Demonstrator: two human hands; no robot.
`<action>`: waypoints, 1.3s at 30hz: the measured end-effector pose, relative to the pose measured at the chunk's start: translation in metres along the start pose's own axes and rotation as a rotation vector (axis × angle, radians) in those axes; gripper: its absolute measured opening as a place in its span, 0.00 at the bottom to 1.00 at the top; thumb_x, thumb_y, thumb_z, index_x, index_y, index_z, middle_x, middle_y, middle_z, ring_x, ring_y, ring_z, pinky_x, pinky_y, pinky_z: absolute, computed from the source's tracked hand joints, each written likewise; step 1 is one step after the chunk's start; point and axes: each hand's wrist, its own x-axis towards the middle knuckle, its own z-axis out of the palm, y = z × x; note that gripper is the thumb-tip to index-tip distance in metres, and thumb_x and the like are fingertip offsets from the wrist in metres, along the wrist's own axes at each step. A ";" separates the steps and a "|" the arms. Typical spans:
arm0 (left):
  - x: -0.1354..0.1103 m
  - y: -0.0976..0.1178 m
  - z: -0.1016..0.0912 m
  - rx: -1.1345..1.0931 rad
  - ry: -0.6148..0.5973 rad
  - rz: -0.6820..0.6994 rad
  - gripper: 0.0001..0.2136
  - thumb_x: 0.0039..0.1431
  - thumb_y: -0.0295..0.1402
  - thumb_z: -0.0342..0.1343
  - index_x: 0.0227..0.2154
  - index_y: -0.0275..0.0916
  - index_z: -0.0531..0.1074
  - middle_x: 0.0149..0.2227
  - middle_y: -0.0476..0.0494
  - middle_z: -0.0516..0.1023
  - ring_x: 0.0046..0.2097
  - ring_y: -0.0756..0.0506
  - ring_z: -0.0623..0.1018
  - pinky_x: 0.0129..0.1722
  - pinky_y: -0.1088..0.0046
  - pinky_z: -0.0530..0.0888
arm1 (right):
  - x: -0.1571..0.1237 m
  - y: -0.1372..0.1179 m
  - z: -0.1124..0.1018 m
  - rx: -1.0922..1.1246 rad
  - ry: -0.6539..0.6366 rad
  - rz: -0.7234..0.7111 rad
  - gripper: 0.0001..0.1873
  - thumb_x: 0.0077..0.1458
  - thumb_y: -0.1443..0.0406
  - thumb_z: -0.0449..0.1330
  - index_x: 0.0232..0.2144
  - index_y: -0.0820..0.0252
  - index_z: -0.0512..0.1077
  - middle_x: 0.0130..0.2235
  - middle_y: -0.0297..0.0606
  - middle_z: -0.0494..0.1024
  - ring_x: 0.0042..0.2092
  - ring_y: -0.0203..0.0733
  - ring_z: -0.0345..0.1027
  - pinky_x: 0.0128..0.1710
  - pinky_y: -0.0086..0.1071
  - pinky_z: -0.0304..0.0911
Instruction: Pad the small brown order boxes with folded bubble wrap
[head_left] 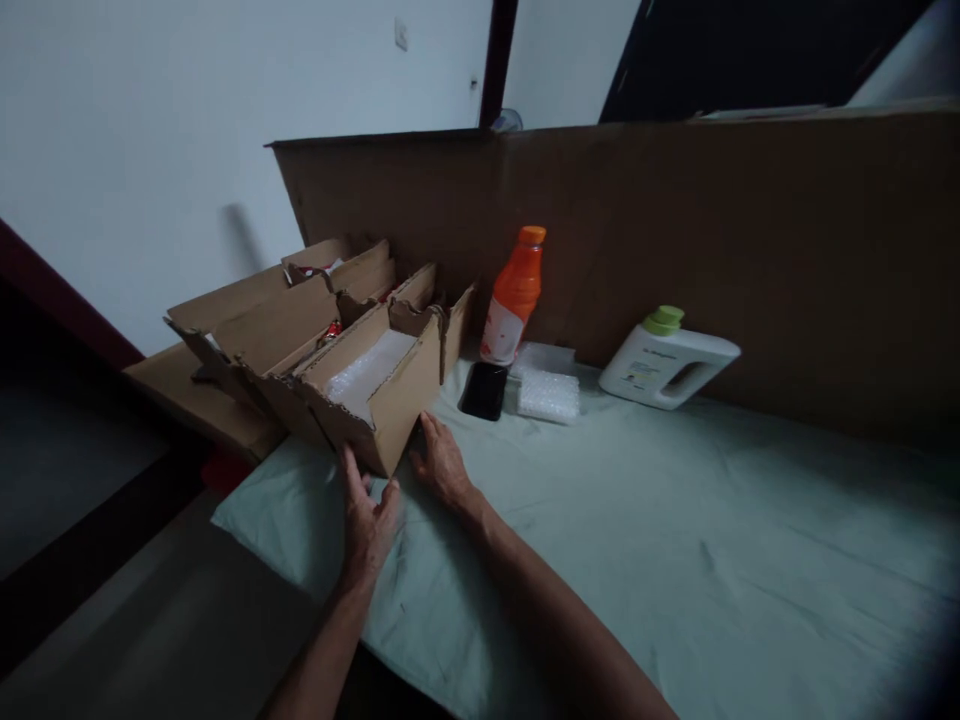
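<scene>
An open-topped cardboard box (pixel 409 395) stands at the near right end of a group of cardboard boxes, with clear bubble wrap (pixel 367 375) inside. My left hand (pixel 367 525) holds its near end, fingers up against the front face and thumb close to the corner. Low on the box's right side, my right hand (pixel 442 462) presses with its fingertips, some of them hidden. Just beyond the right hand lies a black phone-like slab (pixel 484 391). A small bubble-wrapped packet (pixel 549 396) rests to the right of that.
More cardboard compartments (pixel 277 325) stand left and behind, some with red items. An orange bottle (pixel 514 295) and a white jug with a green cap (pixel 667 362) stand before a tall cardboard panel (pixel 810 270). A pale green cloth (pixel 675 540) covers the surface.
</scene>
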 end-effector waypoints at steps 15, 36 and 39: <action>-0.051 -0.012 -0.015 0.459 -0.206 0.342 0.35 0.58 0.41 0.52 0.66 0.28 0.54 0.64 0.22 0.64 0.66 0.29 0.64 0.65 0.48 0.62 | -0.188 -0.032 -0.055 -0.292 -0.094 -0.225 0.22 0.65 0.59 0.54 0.59 0.58 0.65 0.63 0.47 0.67 0.64 0.52 0.56 0.63 0.48 0.53; -0.054 0.231 0.170 -0.531 -0.300 0.465 0.13 0.57 0.34 0.55 0.44 0.34 0.73 0.48 0.37 0.78 0.49 0.44 0.77 0.51 0.67 0.74 | -0.235 -0.107 -0.105 1.560 0.426 0.374 0.18 0.53 0.50 0.65 0.34 0.57 0.71 0.34 0.32 0.72 0.35 0.35 0.64 0.35 0.29 0.62; -0.024 0.254 0.192 -0.527 -0.268 0.407 0.10 0.58 0.31 0.53 0.40 0.35 0.73 0.40 0.42 0.78 0.42 0.47 0.78 0.45 0.70 0.73 | -0.241 -0.142 -0.092 1.814 0.467 0.474 0.20 0.48 0.50 0.70 0.30 0.57 0.68 0.29 0.29 0.67 0.31 0.33 0.59 0.32 0.27 0.57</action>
